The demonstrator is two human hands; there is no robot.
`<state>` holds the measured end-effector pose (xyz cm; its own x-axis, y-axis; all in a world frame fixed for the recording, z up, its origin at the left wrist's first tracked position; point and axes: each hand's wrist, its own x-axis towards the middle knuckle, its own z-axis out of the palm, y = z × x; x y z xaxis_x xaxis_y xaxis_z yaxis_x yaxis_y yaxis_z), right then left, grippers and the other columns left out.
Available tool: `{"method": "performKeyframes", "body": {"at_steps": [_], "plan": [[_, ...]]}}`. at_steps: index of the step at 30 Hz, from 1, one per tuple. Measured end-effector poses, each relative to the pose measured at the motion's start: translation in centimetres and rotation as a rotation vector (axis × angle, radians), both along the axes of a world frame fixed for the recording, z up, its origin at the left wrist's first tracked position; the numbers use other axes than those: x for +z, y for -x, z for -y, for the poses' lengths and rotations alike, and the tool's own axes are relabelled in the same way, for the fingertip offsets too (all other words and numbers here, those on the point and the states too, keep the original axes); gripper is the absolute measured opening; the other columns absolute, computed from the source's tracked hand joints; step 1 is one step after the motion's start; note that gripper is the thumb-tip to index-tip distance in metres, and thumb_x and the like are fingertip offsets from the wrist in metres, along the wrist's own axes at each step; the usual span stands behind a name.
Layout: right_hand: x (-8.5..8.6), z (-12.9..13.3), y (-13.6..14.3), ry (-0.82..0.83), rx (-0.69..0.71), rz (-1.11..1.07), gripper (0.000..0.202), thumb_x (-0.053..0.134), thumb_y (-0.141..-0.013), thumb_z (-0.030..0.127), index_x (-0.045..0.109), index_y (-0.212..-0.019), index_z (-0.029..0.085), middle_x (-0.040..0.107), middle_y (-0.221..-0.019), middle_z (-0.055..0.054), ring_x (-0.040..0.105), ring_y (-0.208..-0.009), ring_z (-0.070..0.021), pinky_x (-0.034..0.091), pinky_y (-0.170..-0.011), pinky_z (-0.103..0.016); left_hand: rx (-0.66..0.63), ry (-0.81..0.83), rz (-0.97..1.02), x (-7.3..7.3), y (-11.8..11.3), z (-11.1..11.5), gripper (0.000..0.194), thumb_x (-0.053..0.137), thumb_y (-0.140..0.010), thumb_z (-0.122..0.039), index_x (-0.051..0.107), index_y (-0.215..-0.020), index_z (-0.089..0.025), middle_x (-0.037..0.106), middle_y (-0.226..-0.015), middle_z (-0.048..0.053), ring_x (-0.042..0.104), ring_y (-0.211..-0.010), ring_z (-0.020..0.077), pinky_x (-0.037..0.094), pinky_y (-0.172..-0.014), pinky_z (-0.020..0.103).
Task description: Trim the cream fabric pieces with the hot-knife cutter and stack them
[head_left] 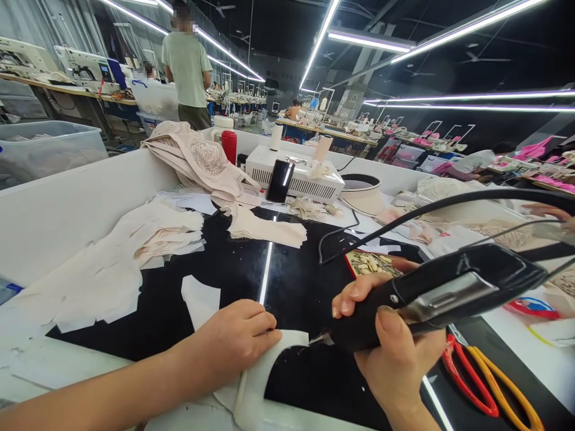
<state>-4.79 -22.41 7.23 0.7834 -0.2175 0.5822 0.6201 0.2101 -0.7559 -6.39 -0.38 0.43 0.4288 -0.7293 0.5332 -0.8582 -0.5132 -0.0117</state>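
Observation:
My right hand [395, 347] is wrapped round a black corded hand tool [431, 299] with a metal lever and a thin metal tip. That tip meets the edge of a curved off-white fabric piece [258, 383] lying on the black work surface [309, 377]. With its fingers bent and close together, my left hand [238, 335] grips the same piece from the left; what lies under its fingertips is hidden. Just behind it is another pale cut piece [202, 299]. Orange-and-red-handled scissors [489, 377] lie to the right of my right hand.
Stacked fabric pieces [265, 226] and a larger beige pile [148, 239] lie behind and left. Bra cups [193, 155], a phone [280, 181] and a white vented box [294, 170] stand farther back. The tool's black cable [422, 206] arcs across the right. A person [186, 72] stands beyond.

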Motion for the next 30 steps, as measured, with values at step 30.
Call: {"method": "performKeyframes", "body": {"at_steps": [30], "plan": [[0.1, -2.5, -1.3, -0.029, 0.04, -0.004, 0.036, 0.082, -0.09, 0.029, 0.062, -0.12, 0.029, 0.07, -0.08, 0.005, 0.065, -0.057, -0.0146, 0.06, -0.052, -0.031, 0.105, -0.007, 0.013, -0.4, 0.4, 0.6, 0.025, 0.056, -0.095, 0.005, 0.065, -0.111, -0.012, 0.064, -0.088, 0.003, 0.057, -0.073, 0.0185, 0.052, -0.066, 0.033]]}}
